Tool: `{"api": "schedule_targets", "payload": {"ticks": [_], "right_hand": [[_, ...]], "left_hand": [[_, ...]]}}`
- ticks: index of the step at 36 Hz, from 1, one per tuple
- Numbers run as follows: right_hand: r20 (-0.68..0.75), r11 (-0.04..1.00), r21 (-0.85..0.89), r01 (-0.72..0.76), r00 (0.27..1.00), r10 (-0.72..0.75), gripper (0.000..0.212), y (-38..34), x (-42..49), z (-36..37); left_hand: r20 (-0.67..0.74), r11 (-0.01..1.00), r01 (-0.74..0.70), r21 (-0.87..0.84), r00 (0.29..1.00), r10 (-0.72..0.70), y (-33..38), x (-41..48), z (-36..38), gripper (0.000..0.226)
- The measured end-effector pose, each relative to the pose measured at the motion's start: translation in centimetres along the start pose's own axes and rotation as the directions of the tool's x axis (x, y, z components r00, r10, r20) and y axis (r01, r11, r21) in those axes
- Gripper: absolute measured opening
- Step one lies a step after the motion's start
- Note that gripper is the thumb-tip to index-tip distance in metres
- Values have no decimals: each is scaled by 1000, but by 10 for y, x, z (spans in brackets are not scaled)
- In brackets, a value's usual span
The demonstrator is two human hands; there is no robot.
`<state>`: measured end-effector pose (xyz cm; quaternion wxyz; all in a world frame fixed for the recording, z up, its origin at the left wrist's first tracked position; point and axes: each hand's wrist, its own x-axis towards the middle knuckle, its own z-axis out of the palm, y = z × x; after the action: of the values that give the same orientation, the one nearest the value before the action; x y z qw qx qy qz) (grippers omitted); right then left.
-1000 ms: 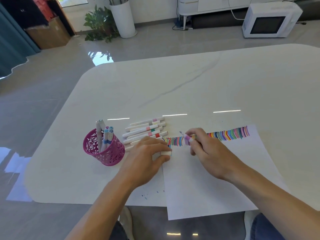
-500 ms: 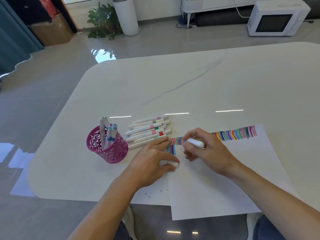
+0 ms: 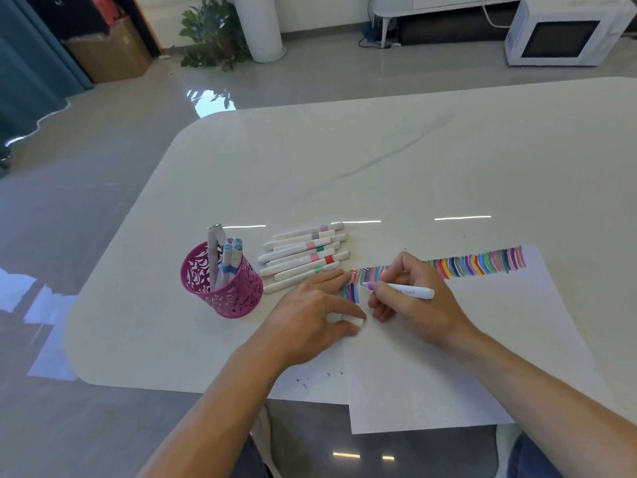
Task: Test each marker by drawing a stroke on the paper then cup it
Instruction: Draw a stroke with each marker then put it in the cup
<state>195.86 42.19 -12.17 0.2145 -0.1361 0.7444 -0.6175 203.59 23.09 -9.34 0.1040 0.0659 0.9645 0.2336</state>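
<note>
Testing is the step: the right hand [image 3: 413,300] pinches the purple-tipped marker [image 3: 408,290] in its fingers, tip at the stroke row on the paper [image 3: 482,346]; the left hand [image 3: 310,319] pinches the cap [image 3: 355,321]. Next, likely: recap, then drop it into the cup [image 3: 220,289] at nine o'clock.

A broad white table [image 3: 379,160] is filling the middle of the frame, and a faint grey vein is running across its glossy top. Thin streaks of light [image 3: 462,218] are glinting on it. The grey floor [image 3: 103,167] is shining at left and mirroring the window glare. At upper left a teal curtain [image 3: 27,63] is hanging beside a cardboard box [image 3: 110,53]. At top centre a leafy plant [image 3: 210,32] is sitting by a tall white cylinder [image 3: 258,25]. At upper right a white microwave [image 3: 565,32] is standing on the floor, with a white cabinet [image 3: 431,5] showing just left of it.
</note>
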Motion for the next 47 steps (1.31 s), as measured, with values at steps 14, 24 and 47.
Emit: {"api": "schedule_targets", "payload": {"ticks": [14,24,47], "right_hand": [[0,999,-53,10,1000,-10,21,3,1,0],[7,1000,-23,-6,1000,6,25,2,3,2],[43,992,-109,-61,997,66,26,-5,4,0]], "left_hand": [[24,999,36,-4,999,-36,1,2,-1,28],[33,996,79,-33,996,-77,0,4,0,28],[23,994,95,-44,995,-94,1,3,-1,28]]}}
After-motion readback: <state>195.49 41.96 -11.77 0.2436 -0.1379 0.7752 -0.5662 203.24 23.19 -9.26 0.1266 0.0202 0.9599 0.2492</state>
